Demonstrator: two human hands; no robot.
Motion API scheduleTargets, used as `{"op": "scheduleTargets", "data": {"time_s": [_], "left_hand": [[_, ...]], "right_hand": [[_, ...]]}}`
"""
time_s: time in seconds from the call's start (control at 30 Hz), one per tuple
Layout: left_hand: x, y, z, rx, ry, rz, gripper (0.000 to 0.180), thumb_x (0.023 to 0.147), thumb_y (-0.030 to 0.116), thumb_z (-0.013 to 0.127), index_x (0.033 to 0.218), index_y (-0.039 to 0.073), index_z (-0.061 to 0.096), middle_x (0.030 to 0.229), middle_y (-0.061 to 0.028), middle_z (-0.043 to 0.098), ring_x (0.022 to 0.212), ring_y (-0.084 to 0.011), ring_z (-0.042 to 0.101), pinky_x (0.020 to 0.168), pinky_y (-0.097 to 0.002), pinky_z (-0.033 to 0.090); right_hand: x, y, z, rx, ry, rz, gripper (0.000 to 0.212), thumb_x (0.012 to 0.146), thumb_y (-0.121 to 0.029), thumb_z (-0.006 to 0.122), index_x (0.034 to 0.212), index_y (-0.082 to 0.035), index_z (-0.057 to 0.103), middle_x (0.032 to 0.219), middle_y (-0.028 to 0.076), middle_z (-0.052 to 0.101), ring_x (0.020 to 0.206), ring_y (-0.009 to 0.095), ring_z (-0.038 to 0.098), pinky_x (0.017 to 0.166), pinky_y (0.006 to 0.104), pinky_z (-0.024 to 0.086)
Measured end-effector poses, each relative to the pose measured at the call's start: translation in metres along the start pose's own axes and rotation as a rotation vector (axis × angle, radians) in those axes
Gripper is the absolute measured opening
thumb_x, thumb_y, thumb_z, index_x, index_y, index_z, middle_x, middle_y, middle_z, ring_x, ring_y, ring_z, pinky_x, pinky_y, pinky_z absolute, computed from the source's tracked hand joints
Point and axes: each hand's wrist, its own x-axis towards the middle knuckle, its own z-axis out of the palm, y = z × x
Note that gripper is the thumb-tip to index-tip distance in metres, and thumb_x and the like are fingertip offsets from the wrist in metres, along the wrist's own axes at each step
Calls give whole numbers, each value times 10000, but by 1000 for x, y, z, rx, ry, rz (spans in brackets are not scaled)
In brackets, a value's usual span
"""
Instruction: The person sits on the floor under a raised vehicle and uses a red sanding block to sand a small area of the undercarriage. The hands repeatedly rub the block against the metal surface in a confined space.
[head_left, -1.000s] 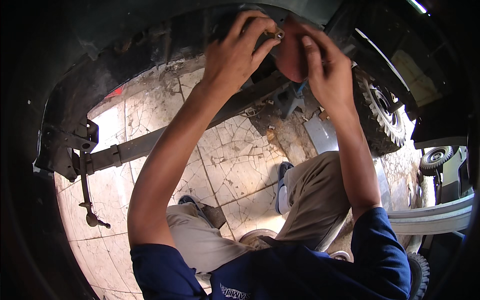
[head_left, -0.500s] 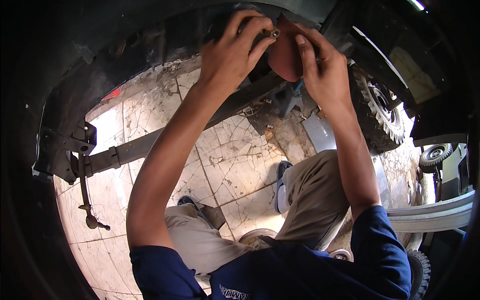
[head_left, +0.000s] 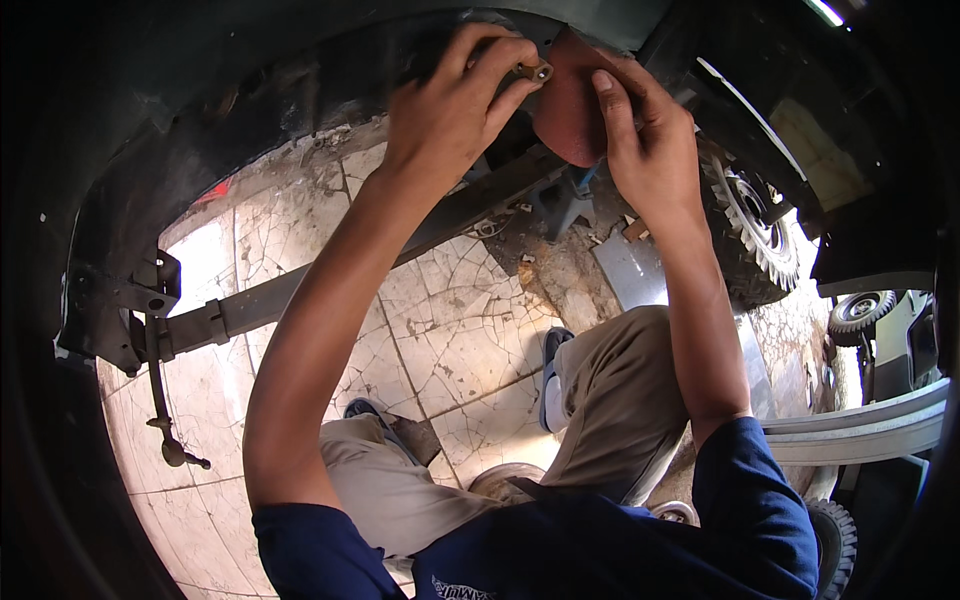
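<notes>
My left hand (head_left: pixel 445 105) is raised at the top of the view, its thumb and fingers pinching a small brass-coloured metal fitting (head_left: pixel 541 73) with a round hole in its end. Beside it, a curved sheet of reddish-brown sandpaper (head_left: pixel 570 110) bends downward, gripped by my right hand (head_left: pixel 652 130) with the thumb on its face and the fingers behind. The fitting sits close to the sheet's left edge; whether they touch I cannot tell. Both hands are just under the dark vehicle body.
A long metal beam (head_left: pixel 270 300) crosses below my hands, with a rod and ball joint (head_left: pixel 172 450) hanging at its left end. A blue stand (head_left: pixel 568 200) rises from cracked floor tiles (head_left: pixel 440 290). To the right are a toothed wheel (head_left: pixel 757 220) and pale curved rails (head_left: pixel 860 425).
The view has shifted slightly. My left hand and the fitting sit a little farther left, while the right hand keeps the same hold on the sandpaper.
</notes>
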Motion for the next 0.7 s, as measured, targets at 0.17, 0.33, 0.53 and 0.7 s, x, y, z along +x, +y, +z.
{"op": "scheduleTargets", "data": {"time_s": [0.17, 0.33, 0.53, 0.7], "left_hand": [[-3, 1, -3, -67, -2, 1, 250, 915, 238, 741, 1156, 217, 676, 1165, 42, 631, 932, -215, 711, 733, -358, 620], [-4, 3, -6, -105, -27, -22, 238, 919, 213, 738, 1152, 207, 688, 1184, 29, 630, 1010, -236, 706, 796, -377, 613], [-3, 5, -4, -94, -26, -62, 258, 899, 210, 763, 1143, 196, 678, 1172, 29, 640, 996, -233, 707, 766, -372, 608], [3, 6, 0, -133, -25, -85, 276, 880, 211, 788, 1133, 202, 678, 1151, 42, 651, 887, -191, 692, 669, -321, 581]], "right_hand": [[-4, -2, 4, -52, -25, 15, 262, 1015, -184, 583, 1223, -57, 678, 964, 248, 716, 937, 416, 711, 790, 417, 570], [-5, -1, 9, -18, -10, 21, 260, 1016, -179, 580, 1220, -50, 677, 967, 240, 718, 930, 419, 710, 786, 410, 572], [-5, -5, 5, -22, -14, 31, 265, 1017, -178, 572, 1227, -52, 673, 953, 246, 710, 912, 436, 696, 771, 423, 567], [-2, 5, 4, -58, -21, -13, 266, 1011, -184, 570, 1226, -68, 676, 944, 247, 705, 906, 448, 684, 778, 443, 568]]}}
